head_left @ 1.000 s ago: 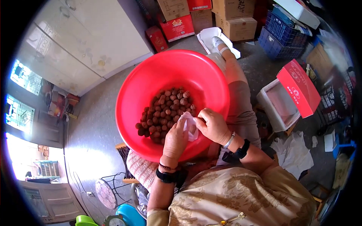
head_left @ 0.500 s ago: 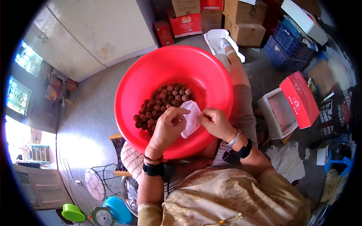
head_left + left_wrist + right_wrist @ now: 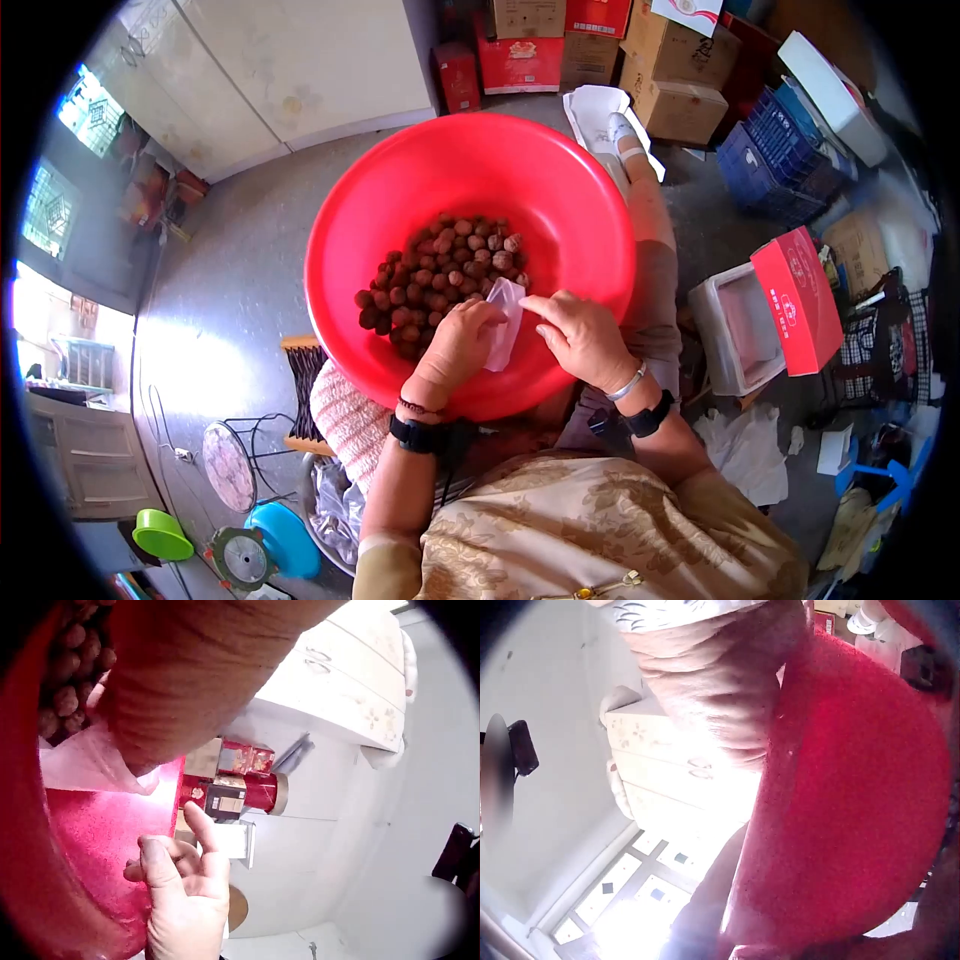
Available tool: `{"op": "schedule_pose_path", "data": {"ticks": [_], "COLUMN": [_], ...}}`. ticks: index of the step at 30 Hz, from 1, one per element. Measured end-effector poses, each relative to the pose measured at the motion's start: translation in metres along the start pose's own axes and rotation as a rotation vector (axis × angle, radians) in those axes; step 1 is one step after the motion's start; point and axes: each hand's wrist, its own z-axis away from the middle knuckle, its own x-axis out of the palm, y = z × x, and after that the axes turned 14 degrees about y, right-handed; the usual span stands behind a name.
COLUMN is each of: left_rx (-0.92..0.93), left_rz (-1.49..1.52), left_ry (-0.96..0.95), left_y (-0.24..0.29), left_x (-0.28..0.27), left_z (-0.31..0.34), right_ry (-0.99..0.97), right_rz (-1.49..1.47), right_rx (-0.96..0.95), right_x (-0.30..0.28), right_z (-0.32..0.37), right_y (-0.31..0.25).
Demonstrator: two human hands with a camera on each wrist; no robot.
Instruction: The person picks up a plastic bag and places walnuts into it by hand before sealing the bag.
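Observation:
A big red plastic basin (image 3: 400, 165) sits at the lap and holds a heap of brown, wrinkled walnuts (image 3: 440, 275). Over its near side, my left hand (image 3: 458, 345) grips a small, thin whitish-pink plastic bag (image 3: 504, 325), which hangs limp and flat. My right hand (image 3: 588, 340) is just to the right, its index finger stretched toward the bag's upper edge. In the left wrist view, the right hand (image 3: 191, 892) has its thumb and fingers spread apart and stands away from the bag (image 3: 82, 765). The basin wall (image 3: 855, 795) fills much of the right wrist view.
An open white foam box (image 3: 735, 330) with a red lid (image 3: 797, 300) stands on the floor at right, above a crumpled white plastic sheet (image 3: 745, 450). Cardboard boxes (image 3: 685, 75) and blue crates (image 3: 770, 160) are stacked behind. A round stool (image 3: 230, 468) stands at lower left.
The right hand has come off the bag and its fingers have opened. The bag, spread wider half a second ago, now hangs narrower from the left hand. The head view has shifted.

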Motion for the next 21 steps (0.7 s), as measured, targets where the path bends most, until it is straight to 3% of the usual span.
{"op": "schedule_pose_path", "data": {"ticks": [5, 11, 13, 15, 20, 21], "left_rx": [-0.009, -0.225, -0.007, 0.005, 0.121, 0.121], "left_rz": [0.09, 0.253, 0.055, -0.015, -0.162, -0.145], "left_ry": [0.03, 0.054, 0.302, 0.319, 0.261, 0.338], "left_y": [0.011, 0.01, 0.001, -0.003, -0.008, -0.004], "left_x": [0.003, 0.002, 0.003, 0.002, 0.004, 0.0], "left_z": [-0.002, 0.001, -0.001, -0.002, -0.002, -0.004], "right_ry": [-0.085, -0.11, -0.097, -0.08, -0.124, -0.125], "right_rz": [-0.047, -0.081, -0.152, -0.316, -0.158, -0.134], "right_rx": [-0.016, -0.026, -0.008, 0.114, 0.005, 0.009], "right_x": [0.003, 0.002, -0.002, -0.005, -0.006, -0.004], "right_z": [0.005, 0.006, 0.004, 0.005, 0.006, 0.007], "right_y": [0.005, 0.006, 0.004, 0.002, 0.003, 0.002]}}
